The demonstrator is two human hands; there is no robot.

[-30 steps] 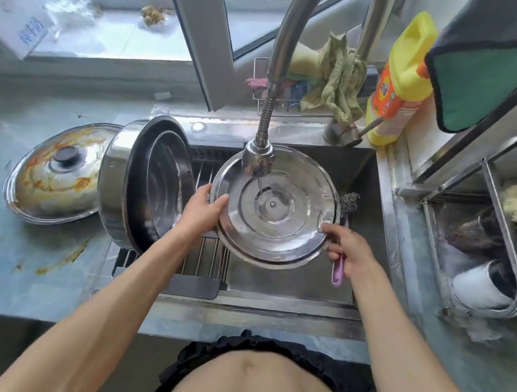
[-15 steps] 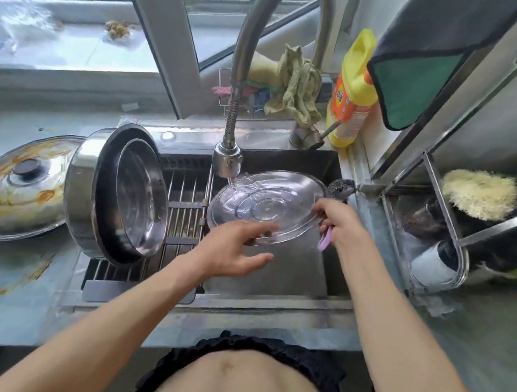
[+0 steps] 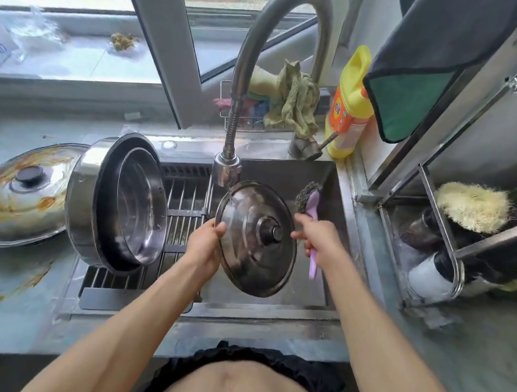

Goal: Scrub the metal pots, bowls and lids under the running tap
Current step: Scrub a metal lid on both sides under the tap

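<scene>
- Head view: your left hand [image 3: 205, 246] pinches the left rim of the round steel lid with a black knob [image 3: 256, 238], held tilted over the sink basin [image 3: 325, 183], just under the curved steel tap's spray head [image 3: 226, 170].
- Your right hand [image 3: 317, 242] has its grip wrapped round the lilac-handled steel-wool scrubber [image 3: 312, 206], close beside the lid's right edge.
- Wet steel will likely be slippery yet stiff and light; keep hold at the rim, thumb on top, or take the knob.
- Half a second ago the lid showed its underside and your left hand hovered free; now it is flipped knob-up.
- One orange-stained steel lid [image 3: 18, 193] waits on the surface [image 3: 0, 302] beside the big pot lying on its side [image 3: 116, 203].
</scene>
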